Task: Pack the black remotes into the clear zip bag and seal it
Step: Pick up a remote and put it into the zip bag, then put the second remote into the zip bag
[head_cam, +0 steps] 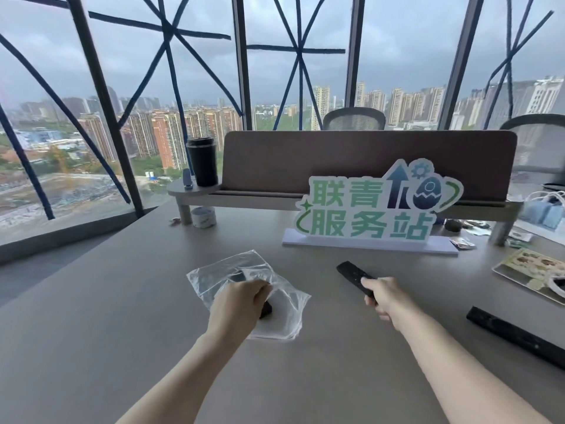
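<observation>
Left hand (241, 304) down on the bag (253, 298), fingers curled shut over plastic and the remote end (265, 310) poking out beneath. Right hand (383, 296) closed around a second remote (353, 275), far end pointing up-left past the knuckles, low over the tabletop (122, 301). Third remote (516, 335) lying well right of both hands.

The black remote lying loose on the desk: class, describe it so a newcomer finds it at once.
Start at the green and white sign standing at the back of the grey desk, then look towards the desk's near right edge. There lies a long black remote, flat and alone. Unlike the remote in the right hand, no hand touches it.
</observation>
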Available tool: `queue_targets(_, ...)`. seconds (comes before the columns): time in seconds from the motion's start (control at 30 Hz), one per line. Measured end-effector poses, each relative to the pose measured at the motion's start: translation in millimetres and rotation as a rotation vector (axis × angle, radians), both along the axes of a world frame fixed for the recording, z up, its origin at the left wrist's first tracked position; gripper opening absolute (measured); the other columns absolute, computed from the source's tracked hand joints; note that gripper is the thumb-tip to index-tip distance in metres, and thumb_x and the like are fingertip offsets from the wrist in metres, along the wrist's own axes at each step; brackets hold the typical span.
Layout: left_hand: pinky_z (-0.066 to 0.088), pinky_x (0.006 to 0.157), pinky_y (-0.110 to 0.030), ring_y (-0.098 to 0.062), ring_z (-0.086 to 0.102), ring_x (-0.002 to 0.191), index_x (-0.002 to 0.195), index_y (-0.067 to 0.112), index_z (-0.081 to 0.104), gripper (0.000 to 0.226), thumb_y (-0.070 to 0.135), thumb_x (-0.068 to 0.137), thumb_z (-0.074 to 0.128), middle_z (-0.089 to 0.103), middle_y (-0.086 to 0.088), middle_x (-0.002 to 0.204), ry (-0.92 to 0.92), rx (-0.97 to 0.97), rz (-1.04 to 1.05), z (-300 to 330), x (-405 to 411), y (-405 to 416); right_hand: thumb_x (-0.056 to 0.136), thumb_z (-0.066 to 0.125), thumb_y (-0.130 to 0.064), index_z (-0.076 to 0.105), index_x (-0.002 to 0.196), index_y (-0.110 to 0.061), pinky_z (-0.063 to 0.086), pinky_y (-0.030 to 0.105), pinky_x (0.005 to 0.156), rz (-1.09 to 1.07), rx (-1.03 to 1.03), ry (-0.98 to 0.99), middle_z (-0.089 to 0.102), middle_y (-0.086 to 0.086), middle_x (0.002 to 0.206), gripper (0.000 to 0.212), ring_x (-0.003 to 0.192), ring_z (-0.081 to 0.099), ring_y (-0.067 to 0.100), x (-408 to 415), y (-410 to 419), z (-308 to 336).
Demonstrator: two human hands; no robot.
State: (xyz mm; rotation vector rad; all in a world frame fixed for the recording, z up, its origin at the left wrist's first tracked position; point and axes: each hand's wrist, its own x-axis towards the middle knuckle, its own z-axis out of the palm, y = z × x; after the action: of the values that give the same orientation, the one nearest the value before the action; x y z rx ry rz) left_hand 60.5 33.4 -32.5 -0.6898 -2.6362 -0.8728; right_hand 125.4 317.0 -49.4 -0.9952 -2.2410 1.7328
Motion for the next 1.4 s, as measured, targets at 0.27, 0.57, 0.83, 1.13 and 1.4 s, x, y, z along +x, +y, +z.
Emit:
queue_targets(0.27,0.036,0.058,-0.031,-0.026,0.062,0.075,0.083,0.023,0.071,0.025,0.034,0.091,0.05,0.073,-0.003,0.075,0.029,0.1,-0.022,29.1,9.6,42.1,0.094,0.051,-0.023,0.053,0.089,-0.009,0.015,0.019,0.034,0.5,-0.358,-0.102,0.026,-0.003,0.048,0.016,0.038,0.014,0.009,105.3,-34.4,60.3)
queue_targets(0.57,0.047,0.067,-0.031,-0.022,0.064,0.079,0.087,0.023,0.073,0.022,0.033,0.089,0.054,0.075,0.001,0.082,0.014,0.152,-0.09,31.6,24.7,38.3,0.099,0.05,-0.012,0.067,0.1,-0.011,0.031,0.02,0.033,0.233,-0.204,0.126,0.073,0.005,0.071,0.016,0.036,0.046,0.014,62.7,-93.4,11.4)
queue_targets(0.83,0.051,0.064,-0.033,-0.021,0.064,0.07,0.084,0.022,0.072,0.026,0.034,0.092,0.051,0.074,0.001,0.077,-0.009,0.22,-0.19,31.7,42.9,87.5,0.095,0.046,-0.019,0.053,0.139,-0.019,0.05,0.036,0.084,-0.231,0.609,-0.21,0.06,0.009,0.137,0.044,0.109,0.064,0.032,160.1,70.2,2.2)
queue_targets(1.13,0.049,0.065,-0.029,-0.016,0.063,0.068,0.095,0.026,0.075,0.023,0.035,0.089,0.055,0.077,0.002,0.082,0.027,0.221,-0.237,53.1,63.5,112.4,0.094,0.049,-0.02,0.058,0.126,-0.014,0.048,0.039,0.092,-0.263,0.831,-0.695,0.056,0.009,0.133,0.034,0.117,0.058,0.033,197.0,118.5,0.6)
queue_targets(1.4,0.04,0.051,-0.026,-0.015,0.052,0.051,0.076,0.026,0.071,0.024,0.038,0.087,0.054,0.052,0.007,0.045,-0.103,0.185,-0.215,27.0,86.7,105.1,0.087,0.057,-0.049,0.067,0.092,-0.031,0.042,0.028,0.063,0.084,1.184,-0.606,0.066,-0.006,0.084,0.022,0.087,0.067,0.023,219.2,62.4,45.9)
